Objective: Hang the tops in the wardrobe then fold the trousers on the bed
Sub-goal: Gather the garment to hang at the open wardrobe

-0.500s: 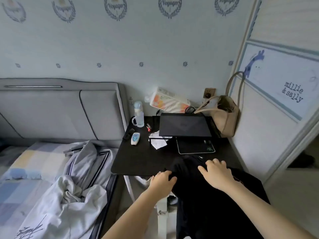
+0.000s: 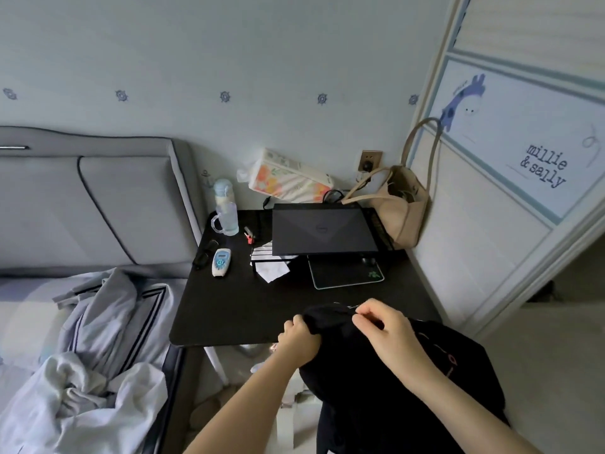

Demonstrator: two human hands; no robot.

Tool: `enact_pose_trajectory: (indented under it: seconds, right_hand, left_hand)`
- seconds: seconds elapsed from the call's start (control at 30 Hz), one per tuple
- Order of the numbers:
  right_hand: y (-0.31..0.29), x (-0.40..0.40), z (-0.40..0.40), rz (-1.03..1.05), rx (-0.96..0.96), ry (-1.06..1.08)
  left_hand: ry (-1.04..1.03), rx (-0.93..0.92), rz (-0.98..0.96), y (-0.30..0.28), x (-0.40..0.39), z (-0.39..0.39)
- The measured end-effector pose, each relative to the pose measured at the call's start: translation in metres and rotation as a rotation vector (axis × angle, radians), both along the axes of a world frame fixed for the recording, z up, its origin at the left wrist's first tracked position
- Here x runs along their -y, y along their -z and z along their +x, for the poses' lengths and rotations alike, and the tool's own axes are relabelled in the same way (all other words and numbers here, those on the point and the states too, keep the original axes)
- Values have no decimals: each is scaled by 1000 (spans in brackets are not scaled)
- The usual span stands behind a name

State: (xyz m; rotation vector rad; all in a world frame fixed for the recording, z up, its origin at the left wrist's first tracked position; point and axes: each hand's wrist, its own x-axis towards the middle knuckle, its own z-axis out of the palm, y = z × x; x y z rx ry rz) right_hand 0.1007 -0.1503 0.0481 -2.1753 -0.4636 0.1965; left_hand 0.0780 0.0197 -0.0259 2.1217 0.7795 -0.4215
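Observation:
A black top (image 2: 386, 381) with pink print hangs over the near right edge of the black table (image 2: 242, 309). My left hand (image 2: 299, 337) grips a bunch of its fabric at the table edge. My right hand (image 2: 381, 326) pinches the cloth just to the right, thumb and fingers closed on a raised fold. On the bed (image 2: 19, 309) at lower left lie a grey garment with dark stripes (image 2: 111, 309) and a crumpled white one (image 2: 98, 407). The wardrobe's sliding door (image 2: 510, 158) fills the right side.
On the table stand a closed laptop (image 2: 324, 229), a mouse pad (image 2: 347, 273), a water bottle (image 2: 226, 208), a remote (image 2: 221, 262), papers (image 2: 270, 262) and a tissue pack (image 2: 289, 176). A beige bag (image 2: 402, 204) leans in the corner. A padded headboard (image 2: 98, 198) backs the bed.
Both hands have gathered the black top and lifted its edge; my right hand went from lying flat on the cloth to pinching it. The view has tilted downward.

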Motion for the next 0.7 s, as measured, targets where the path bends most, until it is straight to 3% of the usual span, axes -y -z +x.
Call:
enact_pose_trajectory:
  seconds: [0.07,0.13,0.23,0.3,0.5,0.6,0.7]
  right_hand:
    - [-12,17,-26,154,-115,-152]
    - [-15,35,-40,177,-203,-230]
    - [-13,57,-46,150,-265,-260]
    - [-9,67,-45,119,-307,-249]
    - [-1,81,-34,-37,-288,-99]
    - [-7,77,-28,-96,-261,-52]
    - [-26,63,-17,37,-267,128]
  left_hand:
    - [-93,41,-114,6,-10,3]
    - [-152,96,-221,9,-21,3]
    - [153,135,-49,16,-36,1]
    - [203,172,51,18,-36,-1]
    - [-298,512,-530,-21,-23,-1]
    - [-220,606,-854,-63,-7,-7]
    - [65,665,-1011,-99,6,-21]
